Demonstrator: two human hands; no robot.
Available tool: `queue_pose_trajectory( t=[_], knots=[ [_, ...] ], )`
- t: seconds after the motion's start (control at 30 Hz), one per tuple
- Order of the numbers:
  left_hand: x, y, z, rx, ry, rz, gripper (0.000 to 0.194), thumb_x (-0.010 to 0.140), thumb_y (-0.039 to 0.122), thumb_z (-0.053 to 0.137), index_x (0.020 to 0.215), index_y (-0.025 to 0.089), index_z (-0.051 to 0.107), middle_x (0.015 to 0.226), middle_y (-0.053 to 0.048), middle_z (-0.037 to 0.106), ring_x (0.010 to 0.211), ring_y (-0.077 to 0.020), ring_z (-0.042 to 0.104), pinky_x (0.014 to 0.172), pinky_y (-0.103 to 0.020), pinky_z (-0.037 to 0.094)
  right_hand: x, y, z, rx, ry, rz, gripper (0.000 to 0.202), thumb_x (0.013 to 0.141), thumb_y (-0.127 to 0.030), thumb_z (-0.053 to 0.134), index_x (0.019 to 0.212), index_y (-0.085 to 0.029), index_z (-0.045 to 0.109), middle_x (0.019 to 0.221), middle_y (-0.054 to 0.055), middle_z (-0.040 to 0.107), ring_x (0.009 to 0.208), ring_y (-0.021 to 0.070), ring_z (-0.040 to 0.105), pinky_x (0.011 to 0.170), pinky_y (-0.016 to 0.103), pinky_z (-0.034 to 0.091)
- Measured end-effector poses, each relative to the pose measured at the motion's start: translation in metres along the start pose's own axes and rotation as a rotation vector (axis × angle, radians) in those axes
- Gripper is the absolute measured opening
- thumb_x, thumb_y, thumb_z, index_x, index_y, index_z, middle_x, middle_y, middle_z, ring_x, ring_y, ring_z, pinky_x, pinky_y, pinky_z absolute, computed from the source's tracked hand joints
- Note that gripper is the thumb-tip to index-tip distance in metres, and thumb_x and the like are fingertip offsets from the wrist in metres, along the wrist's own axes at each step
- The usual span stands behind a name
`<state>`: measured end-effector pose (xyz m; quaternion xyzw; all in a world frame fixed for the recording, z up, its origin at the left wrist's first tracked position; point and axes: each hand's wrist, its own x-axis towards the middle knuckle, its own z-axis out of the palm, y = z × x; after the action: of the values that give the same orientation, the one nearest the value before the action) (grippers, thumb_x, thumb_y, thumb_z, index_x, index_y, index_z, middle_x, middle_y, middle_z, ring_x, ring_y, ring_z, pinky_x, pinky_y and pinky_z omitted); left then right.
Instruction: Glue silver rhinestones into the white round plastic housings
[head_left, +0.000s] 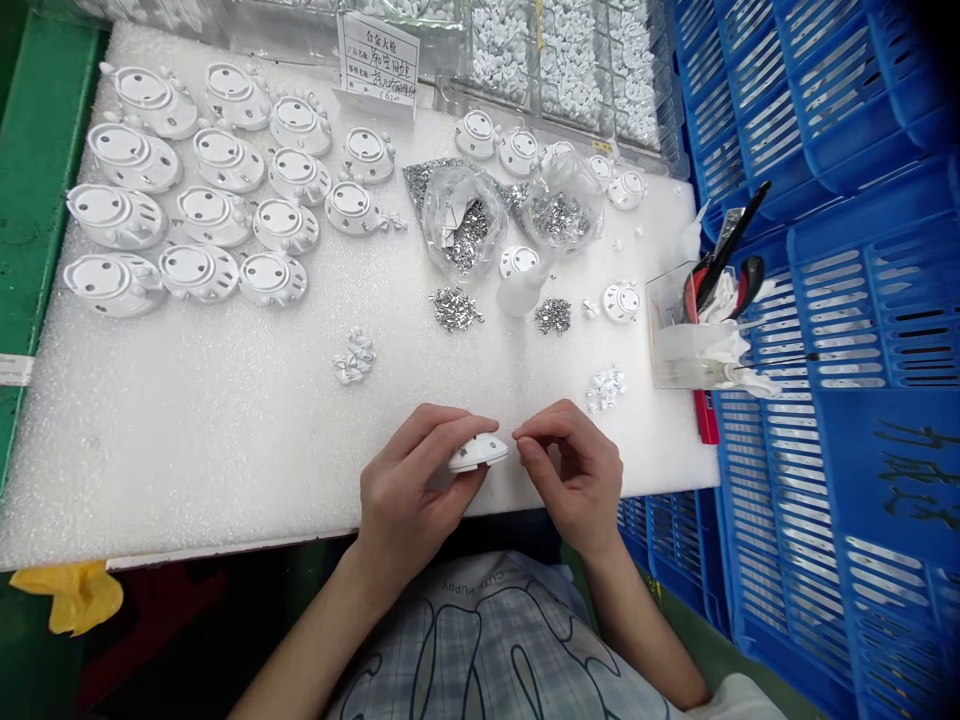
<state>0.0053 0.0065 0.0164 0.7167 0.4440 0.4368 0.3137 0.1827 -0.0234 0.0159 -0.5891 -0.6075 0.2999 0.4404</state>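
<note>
Near the front edge of the white foam board (300, 430), my left hand (420, 475) grips a white oval plastic part (478, 452) with small dark spots between thumb and fingers. Just to its right, my right hand (574, 470) is closed in a pinch by the part's right end; whatever its fingertips hold is too small to name. Beyond the hands lie two small heaps of shiny metal bits, a left heap (456, 309) and a right heap (553, 316). Small white pieces lie in a left pile (354, 356) and a right pile (606, 388).
Rows of white oval assemblies (206, 215) fill the board's left side. Two clear bags of metal bits (465, 225) and a translucent bottle (523, 290) stand mid-board. At right are a clear tool holder (675, 350) and blue crates (847, 300). A compartment tray (570, 75) lies behind.
</note>
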Motion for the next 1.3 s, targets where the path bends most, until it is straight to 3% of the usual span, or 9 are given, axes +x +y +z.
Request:
queue_pose_trajectory(
  t=[0.23, 0.53, 0.93, 1.3],
  knots=[
    [0.0000, -0.0011, 0.0000, 0.018, -0.007, 0.002, 0.019, 0.097, 0.006, 0.067, 0.106, 0.021, 0.075, 0.096, -0.002, 0.076, 0.082, -0.0136, 0.073, 0.076, -0.022, 0.063, 0.0001, -0.0006, 0.0000, -0.010, -0.003, 0.001, 0.009, 0.097, -0.020, 0.066, 0.091, -0.025, 0.070, 0.077, -0.001, 0.066, 0.067, 0.0137, 0.058, 0.058, 0.028, 0.048],
    [-0.0058, -0.0053, 0.0042, 0.039, 0.069, 0.051, 0.038, 0.090, -0.005, 0.068, 0.110, 0.025, 0.078, 0.105, -0.003, 0.072, 0.091, -0.0168, 0.071, 0.074, -0.028, 0.060, -0.0004, -0.0011, -0.0014, -0.015, -0.003, 0.006, 0.009, 0.097, -0.020, 0.066, 0.091, -0.025, 0.070, 0.076, -0.001, 0.066, 0.067, 0.0140, 0.059, 0.058, 0.029, 0.048],
    [-0.0072, -0.0049, 0.0052, 0.055, 0.083, 0.091, 0.035, 0.090, -0.006, 0.069, 0.110, 0.022, 0.075, 0.107, -0.003, 0.068, 0.094, -0.0145, 0.070, 0.079, -0.025, 0.060, 0.0007, -0.0013, 0.0001, -0.016, -0.004, -0.002, 0.010, 0.096, -0.018, 0.066, 0.091, -0.026, 0.070, 0.076, -0.002, 0.066, 0.066, 0.0132, 0.058, 0.058, 0.028, 0.049],
    [-0.0067, -0.0053, 0.0044, -0.111, 0.039, 0.105, 0.035, 0.090, -0.006, 0.065, 0.114, 0.019, 0.072, 0.106, -0.005, 0.079, 0.095, -0.0169, 0.078, 0.084, -0.025, 0.066, 0.0033, -0.0057, 0.0026, -0.043, -0.044, -0.110, 0.022, 0.087, -0.007, 0.072, 0.098, -0.026, 0.070, 0.087, -0.002, 0.070, 0.065, 0.0103, 0.060, 0.055, 0.024, 0.051]
  ],
)
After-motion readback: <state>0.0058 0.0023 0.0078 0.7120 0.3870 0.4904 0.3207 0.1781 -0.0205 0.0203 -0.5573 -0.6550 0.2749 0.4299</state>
